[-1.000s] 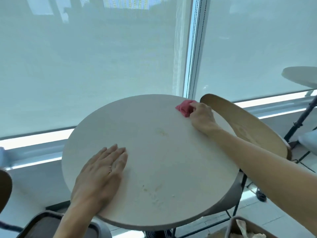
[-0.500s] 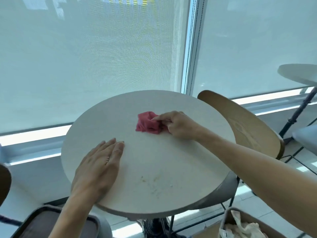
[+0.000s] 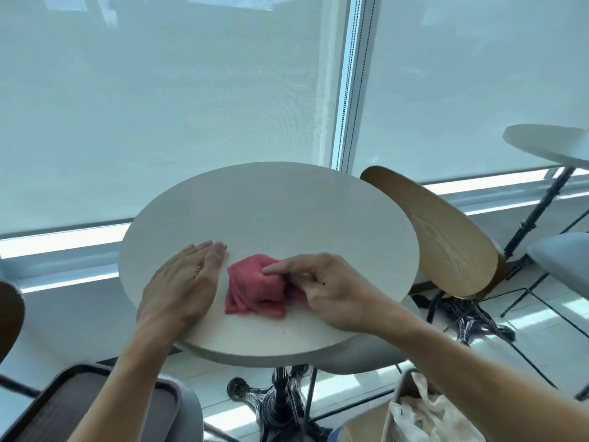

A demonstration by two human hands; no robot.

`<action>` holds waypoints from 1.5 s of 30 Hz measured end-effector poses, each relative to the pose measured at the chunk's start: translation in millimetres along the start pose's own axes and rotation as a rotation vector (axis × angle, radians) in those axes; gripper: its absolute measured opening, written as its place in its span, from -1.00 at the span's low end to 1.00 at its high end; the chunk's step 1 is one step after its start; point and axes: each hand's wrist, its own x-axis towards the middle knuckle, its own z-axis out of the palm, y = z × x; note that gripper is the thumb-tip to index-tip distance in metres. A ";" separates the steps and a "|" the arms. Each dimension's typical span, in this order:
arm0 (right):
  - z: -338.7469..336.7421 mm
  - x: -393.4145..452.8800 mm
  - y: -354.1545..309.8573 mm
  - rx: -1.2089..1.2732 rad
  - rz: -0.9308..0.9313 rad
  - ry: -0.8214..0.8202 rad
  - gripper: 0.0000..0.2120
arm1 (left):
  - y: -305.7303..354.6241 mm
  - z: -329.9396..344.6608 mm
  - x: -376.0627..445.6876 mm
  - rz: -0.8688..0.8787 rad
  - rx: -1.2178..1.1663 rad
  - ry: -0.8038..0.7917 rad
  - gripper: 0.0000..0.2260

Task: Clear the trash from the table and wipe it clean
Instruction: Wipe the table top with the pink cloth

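A round white table (image 3: 287,205) fills the middle of the head view. A crumpled pink cloth (image 3: 251,288) lies on its near half. My right hand (image 3: 331,291) grips the cloth from the right, forefinger stretched over its top. My left hand (image 3: 185,282) lies flat and open on the tabletop just left of the cloth, palm down, fingers together. A few small crumbs (image 3: 282,330) show near the front edge, below the cloth.
A wooden chair back (image 3: 439,237) stands right of the table. A dark tray (image 3: 79,409) sits at lower left. A bin with crumpled white trash (image 3: 427,409) is at lower right. A second round table (image 3: 548,145) is at far right. Window blinds behind.
My right hand has dragged the pink cloth from the table's far right edge across to the near middle, beside my left hand. The left hand has stayed flat on the table.
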 end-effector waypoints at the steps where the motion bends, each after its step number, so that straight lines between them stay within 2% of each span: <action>1: -1.4 2.5 -3.4 0.175 0.041 0.024 -0.59 | 1.4 -0.9 -0.7 0.002 -0.001 -0.010 -0.51; 3: -13.5 11.2 -12.1 0.489 0.127 0.131 -0.58 | 2.7 -1.8 -4.3 0.013 -0.006 -0.031 -0.52; 5: -39.9 22.9 -13.5 0.586 0.168 0.271 -0.59 | 4.3 -3.5 -6.5 0.023 -0.005 -0.009 -0.54; 8: -90.9 40.4 1.6 0.493 0.163 0.419 -0.59 | 1.2 -3.2 -9.1 0.039 -0.089 0.047 -0.61; 11: -124.4 44.3 24.6 0.156 0.147 0.522 -0.50 | 2.4 -1.4 -19.9 0.093 -0.354 0.130 -0.72; 14: -129.3 41.9 43.0 -0.142 0.213 0.428 -0.59 | 7.8 0.4 -39.0 0.149 -0.555 0.160 -0.73; 16: -119.7 41.0 48.2 -0.340 0.277 0.372 -0.57 | 12.1 2.7 -50.6 0.196 -0.622 0.150 -0.78; 18: -104.5 36.5 41.3 -0.461 0.295 0.342 -0.57 | 15.5 5.1 -58.3 0.212 -0.672 0.148 -0.75; 22: -67.7 6.8 14.6 -0.490 0.231 0.267 -0.59 | 15.4 5.5 -61.2 0.191 -0.730 0.127 -0.71; 28: -21.2 -35.7 -14.0 -0.440 0.222 0.271 -0.62 | 6.1 8.5 -52.3 0.155 -0.836 0.142 -0.65; 34: 23.9 -48.4 -45.6 -0.392 0.239 0.275 -0.57 | 4.6 0.2 -80.7 0.142 -1.213 0.208 -0.68; 37: 35.8 -47.5 -54.0 -0.417 0.239 0.269 -0.56 | -9.5 2.6 -110.5 0.046 -1.315 0.226 -0.70; 40: 43.4 -45.3 -59.9 -0.425 0.224 0.237 -0.52 | -23.0 12.5 -140.5 -0.218 -1.362 0.182 -0.68; 43: 49.6 -40.5 -58.1 -0.413 0.204 0.214 -0.52 | -30.6 31.2 -151.7 -0.551 -1.443 0.016 -0.71; 45: 51.0 -38.6 -54.7 -0.403 0.195 0.182 -0.49 | -30.2 42.4 -150.2 -0.685 -1.504 -0.144 -0.72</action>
